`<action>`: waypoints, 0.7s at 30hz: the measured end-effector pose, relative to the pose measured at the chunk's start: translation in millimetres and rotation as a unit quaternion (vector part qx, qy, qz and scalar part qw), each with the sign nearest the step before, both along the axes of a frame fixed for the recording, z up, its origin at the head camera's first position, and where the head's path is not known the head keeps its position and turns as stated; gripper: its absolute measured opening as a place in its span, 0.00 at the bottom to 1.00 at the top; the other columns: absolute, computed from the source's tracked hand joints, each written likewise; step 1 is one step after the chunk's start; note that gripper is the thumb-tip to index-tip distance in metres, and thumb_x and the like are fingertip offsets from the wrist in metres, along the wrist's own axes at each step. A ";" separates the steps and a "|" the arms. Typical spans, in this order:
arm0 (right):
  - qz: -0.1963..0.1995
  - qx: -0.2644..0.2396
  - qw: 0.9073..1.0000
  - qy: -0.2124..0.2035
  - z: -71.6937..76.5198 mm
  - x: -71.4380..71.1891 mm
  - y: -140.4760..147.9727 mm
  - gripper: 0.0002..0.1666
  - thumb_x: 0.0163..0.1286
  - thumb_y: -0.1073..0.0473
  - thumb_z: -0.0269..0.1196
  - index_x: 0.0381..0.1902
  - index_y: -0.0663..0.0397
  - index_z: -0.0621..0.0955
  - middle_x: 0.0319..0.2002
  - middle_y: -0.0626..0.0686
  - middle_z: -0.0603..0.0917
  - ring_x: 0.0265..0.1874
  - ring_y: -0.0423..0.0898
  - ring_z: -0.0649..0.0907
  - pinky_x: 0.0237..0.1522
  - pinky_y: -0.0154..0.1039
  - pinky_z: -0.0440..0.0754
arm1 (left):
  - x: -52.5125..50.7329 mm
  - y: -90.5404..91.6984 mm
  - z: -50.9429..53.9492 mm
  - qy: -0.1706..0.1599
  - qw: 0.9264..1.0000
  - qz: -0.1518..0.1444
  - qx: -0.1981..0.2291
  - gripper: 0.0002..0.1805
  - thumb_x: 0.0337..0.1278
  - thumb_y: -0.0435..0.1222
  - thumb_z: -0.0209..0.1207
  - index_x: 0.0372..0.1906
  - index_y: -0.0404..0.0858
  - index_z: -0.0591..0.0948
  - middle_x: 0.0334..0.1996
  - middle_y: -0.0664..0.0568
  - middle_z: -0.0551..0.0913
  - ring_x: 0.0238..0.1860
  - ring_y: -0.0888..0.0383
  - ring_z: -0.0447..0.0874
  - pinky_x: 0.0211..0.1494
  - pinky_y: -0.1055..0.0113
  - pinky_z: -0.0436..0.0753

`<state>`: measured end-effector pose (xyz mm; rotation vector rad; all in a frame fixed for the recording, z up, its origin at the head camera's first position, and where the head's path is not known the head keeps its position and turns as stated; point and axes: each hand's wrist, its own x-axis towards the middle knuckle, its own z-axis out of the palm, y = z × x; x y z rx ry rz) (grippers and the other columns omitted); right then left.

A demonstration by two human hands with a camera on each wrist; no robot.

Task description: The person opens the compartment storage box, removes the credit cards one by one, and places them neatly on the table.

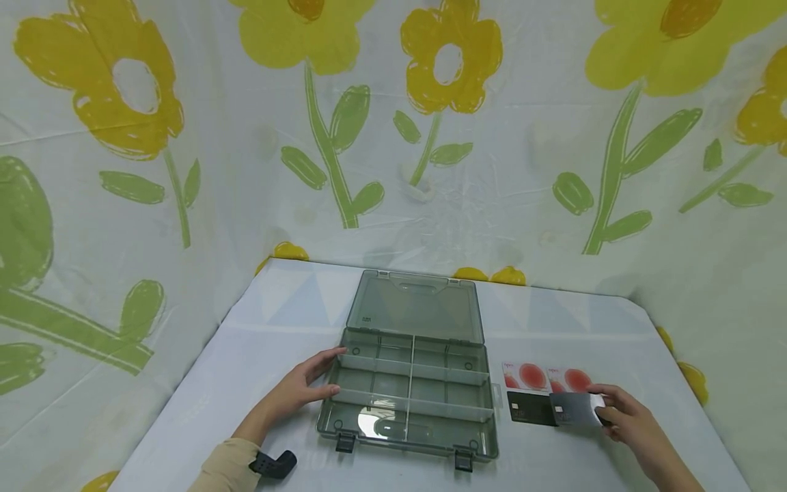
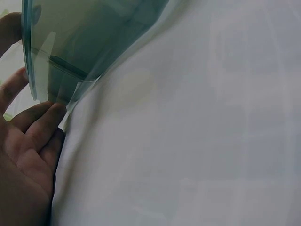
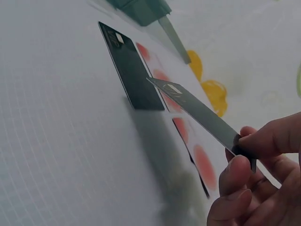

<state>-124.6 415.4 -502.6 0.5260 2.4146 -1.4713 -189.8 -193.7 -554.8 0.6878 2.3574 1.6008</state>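
Note:
A translucent grey-green compartment box lies on the table with its lid folded back. My left hand rests against the box's left side, thumb and fingers extended along its wall. In my right hand, a dark bank card is pinched by one end between thumb and fingers, raised and tilted above the table. Another black card lies flat just right of the box. Behind it lie two white cards with red circles, a left one and a right one.
Thin dividers split the box into several compartments. Two dark latches, the left one and the right one, stick out at the front. A white cloth covers the table. Flower-patterned curtains hang around it.

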 end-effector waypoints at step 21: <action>0.020 0.201 0.979 0.006 -22.5 -3.4 1.8 0.45 0.64 0.40 0.71 0.64 0.68 0.72 0.50 0.74 0.74 0.45 0.63 0.77 0.39 0.49 0.83 | 0.2 0.0 -1.2 0.001 1.000 0.002 0.002 0.38 0.66 0.38 0.67 0.78 0.46 0.65 0.77 0.43 0.62 0.78 0.38 0.55 0.79 0.63 0.61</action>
